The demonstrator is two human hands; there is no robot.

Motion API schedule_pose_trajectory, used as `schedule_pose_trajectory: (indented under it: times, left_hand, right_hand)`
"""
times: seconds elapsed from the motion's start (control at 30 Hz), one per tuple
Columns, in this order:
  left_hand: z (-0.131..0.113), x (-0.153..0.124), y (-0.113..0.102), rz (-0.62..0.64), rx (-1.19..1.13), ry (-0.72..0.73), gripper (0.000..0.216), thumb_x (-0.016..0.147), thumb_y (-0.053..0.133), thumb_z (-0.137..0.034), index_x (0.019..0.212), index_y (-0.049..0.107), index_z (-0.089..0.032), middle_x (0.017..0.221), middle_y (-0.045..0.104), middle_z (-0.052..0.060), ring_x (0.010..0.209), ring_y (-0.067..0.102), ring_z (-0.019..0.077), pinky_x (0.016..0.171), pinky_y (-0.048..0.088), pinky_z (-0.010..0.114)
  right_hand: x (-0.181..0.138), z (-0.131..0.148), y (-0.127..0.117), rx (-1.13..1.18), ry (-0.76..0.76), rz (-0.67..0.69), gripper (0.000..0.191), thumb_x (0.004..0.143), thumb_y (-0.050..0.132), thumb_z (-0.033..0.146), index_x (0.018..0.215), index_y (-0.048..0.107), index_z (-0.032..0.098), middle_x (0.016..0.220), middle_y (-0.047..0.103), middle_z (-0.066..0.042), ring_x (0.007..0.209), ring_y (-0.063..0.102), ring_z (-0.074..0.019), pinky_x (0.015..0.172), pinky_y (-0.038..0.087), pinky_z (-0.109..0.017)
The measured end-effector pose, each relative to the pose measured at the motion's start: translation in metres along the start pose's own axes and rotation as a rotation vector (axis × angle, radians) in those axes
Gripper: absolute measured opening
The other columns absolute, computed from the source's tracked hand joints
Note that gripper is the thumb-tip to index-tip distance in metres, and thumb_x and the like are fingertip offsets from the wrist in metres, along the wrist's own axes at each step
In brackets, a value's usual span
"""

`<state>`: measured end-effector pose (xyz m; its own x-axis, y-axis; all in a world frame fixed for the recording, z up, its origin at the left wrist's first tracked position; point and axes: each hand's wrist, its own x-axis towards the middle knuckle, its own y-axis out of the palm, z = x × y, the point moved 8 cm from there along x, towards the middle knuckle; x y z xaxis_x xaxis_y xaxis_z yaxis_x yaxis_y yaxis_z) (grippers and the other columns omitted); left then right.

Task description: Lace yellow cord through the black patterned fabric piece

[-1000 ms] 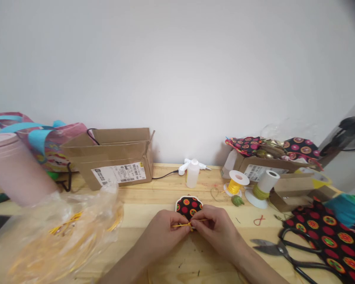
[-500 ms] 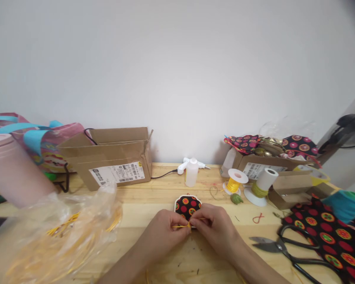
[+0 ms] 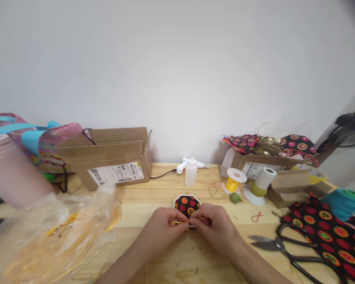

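On the desk (image 3: 171,260), a plastic bag (image 3: 103,199) lies near left. The left hand (image 3: 165,227) pinches a yellow cord (image 3: 174,222) between thumb and finger; a floral patch (image 3: 185,203) shows just beyond, partly covered. The right hand (image 3: 214,225), close beside, pinches the same cord. Scissors (image 3: 279,245) lie near right.

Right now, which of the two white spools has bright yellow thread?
The left spool, nearer the white bottle. The other spool, to its right, has olive-green thread instead.
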<state>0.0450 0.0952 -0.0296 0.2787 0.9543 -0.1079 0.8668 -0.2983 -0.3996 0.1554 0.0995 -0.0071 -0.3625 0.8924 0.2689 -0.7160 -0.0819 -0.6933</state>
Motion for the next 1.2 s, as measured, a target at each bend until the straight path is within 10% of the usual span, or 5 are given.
schedule_pose_trajectory:
  times: [1.2]
  left_hand:
    - [-0.0009,-0.0001,0.0002,0.029,-0.009,-0.01,0.023,0.069,0.047,-0.029,0.074,0.064,-0.014,0.067,0.065,0.001,0.061,0.055,0.0148,0.054,0.037,0.021]
  right_hand:
    - [0.0012,-0.0009,-0.0053,-0.03,0.002,-0.037,0.014,0.071,0.053,0.021,0.065,0.065,0.02,0.054,0.054,0.001,0.051,0.045,-0.0094,0.047,0.03,-0.019]
